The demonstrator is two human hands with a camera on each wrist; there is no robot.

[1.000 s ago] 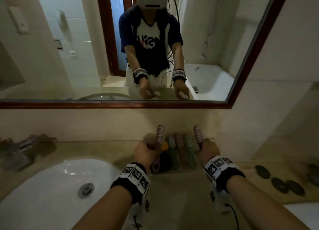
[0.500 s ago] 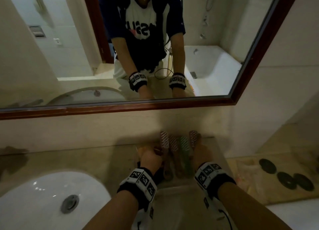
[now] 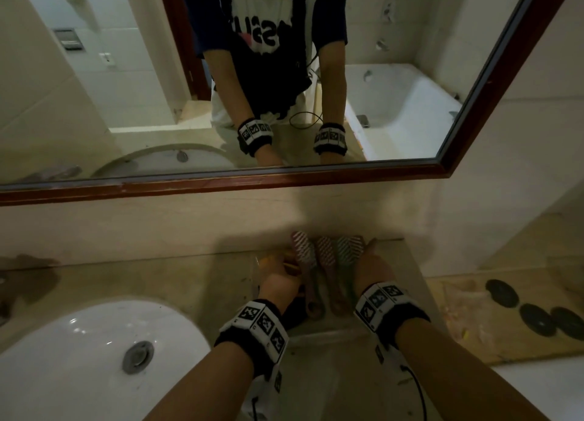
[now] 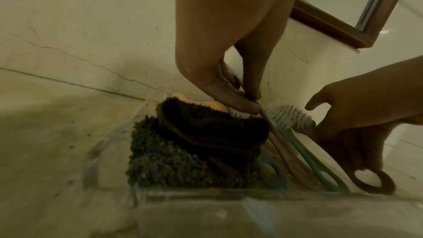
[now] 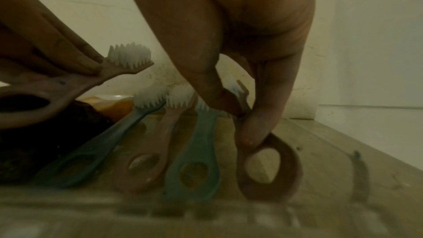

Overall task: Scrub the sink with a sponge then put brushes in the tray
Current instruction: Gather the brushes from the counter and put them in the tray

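While the head view has dipped since a second ago, so that the mirror fills more of the top, both hands have come down from holding their brushes upright to laying them low in the clear plastic tray [image 5: 343,160], which sits on the beige stone desk [image 3: 151,281] at about one o'clock from the white oval sink [image 3: 79,357]. By my reading the scrubbing is done and the task is at its last brushes.

The tray's back edge lies close under the wall, so there is little room beyond the bristles; its near wall stands between the handles and the desk's front edge. Open desk lies at nine o'clock of the tray, toward the sink; at three o'clock a wall corner closes in.

Inside, a dark scouring pad [image 4: 183,160] with a yellow sponge [image 4: 215,105] behind it fills the left part. Three brushes already lie side by side on the tray floor.

The left hand [image 3: 281,286] pinches a pink loop-handled brush [image 5: 75,80] between thumb and fingertips, tilted over the pad with bristles up. The right hand [image 3: 373,267] pinches the neck of a brown loop-handled brush [image 5: 274,166] at the tray's right, its loop on or just above the floor; I cannot tell which.
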